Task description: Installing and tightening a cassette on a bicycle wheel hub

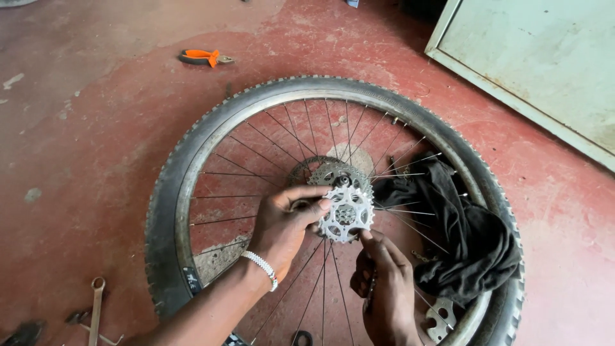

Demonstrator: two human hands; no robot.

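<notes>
Our left hand [285, 221] and right hand [384, 288] both pinch a silver sprocket [346, 214], held just above the cassette [333, 174] at the hub of the wheel [192, 147], flat on the red floor [83, 128]. Black rag [467, 237] drapes over the spokes.

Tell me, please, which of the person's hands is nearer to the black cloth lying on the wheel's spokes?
Right. The right hand sits just beside the black cloth, pinching the silver sprocket's lower edge. The left hand grips the sprocket's far side, farther away.

Red floor [96, 128] bears wheel [186, 166], orange pliers [204, 57], wrench [96, 307].
</notes>
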